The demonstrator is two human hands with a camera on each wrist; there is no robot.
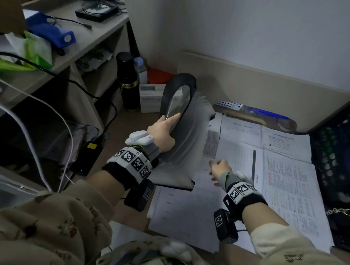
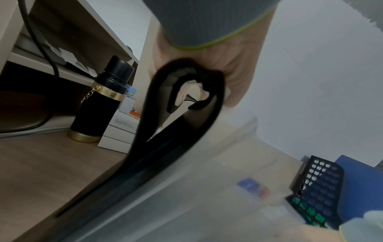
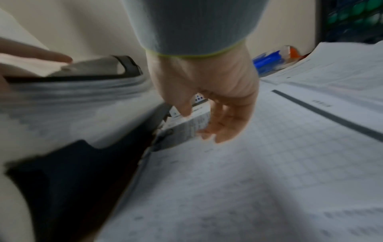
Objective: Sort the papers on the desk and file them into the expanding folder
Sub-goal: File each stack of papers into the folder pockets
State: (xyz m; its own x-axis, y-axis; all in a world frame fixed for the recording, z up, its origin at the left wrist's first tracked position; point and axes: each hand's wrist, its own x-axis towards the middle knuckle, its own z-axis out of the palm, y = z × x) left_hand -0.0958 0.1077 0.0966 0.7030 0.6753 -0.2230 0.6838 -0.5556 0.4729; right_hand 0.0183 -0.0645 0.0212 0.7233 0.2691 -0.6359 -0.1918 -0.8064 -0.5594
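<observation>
The expanding folder point(image 1: 184, 137) is grey and translucent with black edging. It stands tilted on the desk with its pleats fanned toward the papers. My left hand point(image 1: 164, 129) grips its black-edged front flap point(image 2: 180, 131), with the index finger lying along the flap edge and the other fingers curled round it. Printed papers point(image 1: 239, 156) lie spread over the desk to the right of the folder. My right hand point(image 1: 218, 169) hovers low over them beside the folder's lower corner. Its fingers point(image 3: 219, 127) are loosely bent and hold nothing that I can make out; this view is blurred.
A black flask point(image 1: 129, 81) and white boxes point(image 1: 149, 98) stand behind the folder. A clear pen pouch point(image 1: 262, 114) lies along the back wall. A black mesh basket point(image 1: 339, 161) bounds the papers on the right. Shelves, cables and a power adapter point(image 1: 87, 158) fill the left.
</observation>
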